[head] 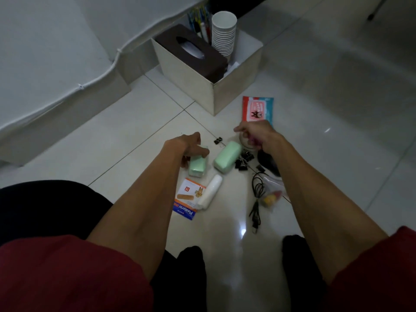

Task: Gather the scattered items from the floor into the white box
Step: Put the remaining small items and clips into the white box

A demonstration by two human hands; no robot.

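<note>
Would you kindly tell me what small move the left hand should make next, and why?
Likely lift the green pack toward the white box. The left hand has its thumb and fingers round that pack, which lies on the floor, and the box stands open just ahead with room left in it.
</note>
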